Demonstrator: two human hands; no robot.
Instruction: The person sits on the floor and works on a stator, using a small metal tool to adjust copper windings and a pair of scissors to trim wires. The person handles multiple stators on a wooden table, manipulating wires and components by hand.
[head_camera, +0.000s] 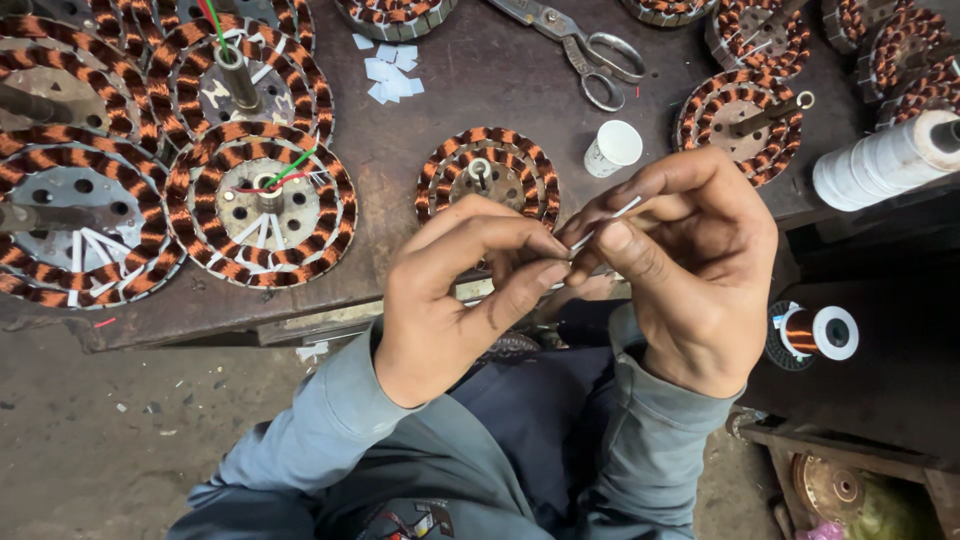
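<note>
- The left hand (455, 300) and right hand (690, 265) met just off the table's (400, 160) near edge, both pinched closed on a thin white sleeve (610, 222).
- A copper-wound stator (487, 177) lay near that edge, just beyond the fingers.
- Scissors (585, 45) and a small white cup (612, 147) sat farther back.
- More stators crowded the table's left side and far right corner.

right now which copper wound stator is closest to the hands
The small copper-wound stator just above the left hand; the others lie further off along the bench edges.
</note>
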